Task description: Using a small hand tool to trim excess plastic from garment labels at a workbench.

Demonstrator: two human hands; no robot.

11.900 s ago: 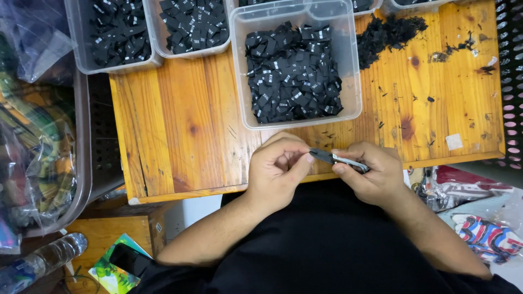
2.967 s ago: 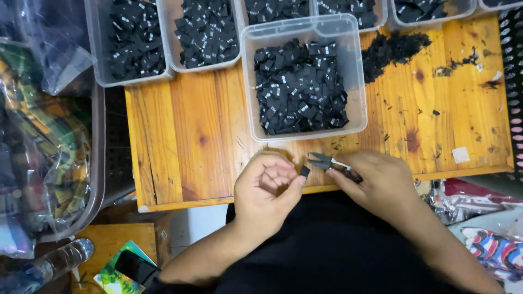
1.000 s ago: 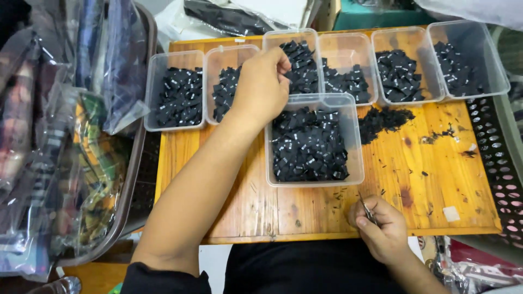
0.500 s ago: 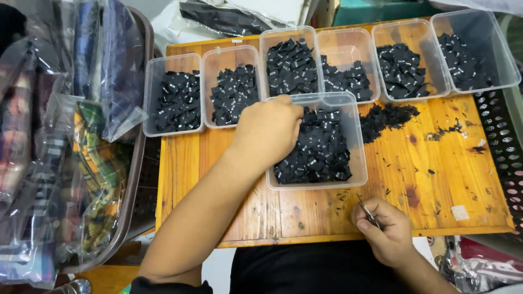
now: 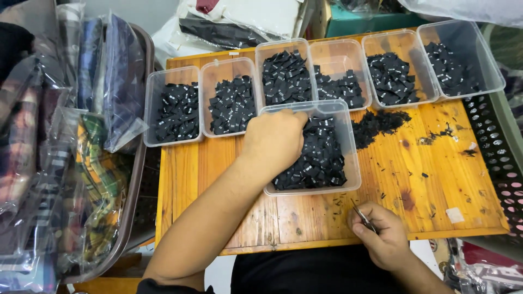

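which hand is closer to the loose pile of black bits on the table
Left. The left hand is in the front tub, beside the pile; the right hand rests at the table's near edge.

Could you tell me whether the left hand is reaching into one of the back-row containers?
No, the left hand is in the nearer clear container of black pieces.

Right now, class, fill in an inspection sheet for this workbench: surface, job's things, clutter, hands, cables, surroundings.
Surface: wooden table, marked and worn.
Job's things: front clear tub of small black tags; six more tubs in a row behind; small metal tool.
Clutter: loose pile of black scraps and specks beside the front tub.
Hands: left hand reaches into the front tub; right hand holds the metal tool at the table's near edge.
Cables: nothing seen.
Surroundings: bagged fabrics on the left; perforated black basket on the right.
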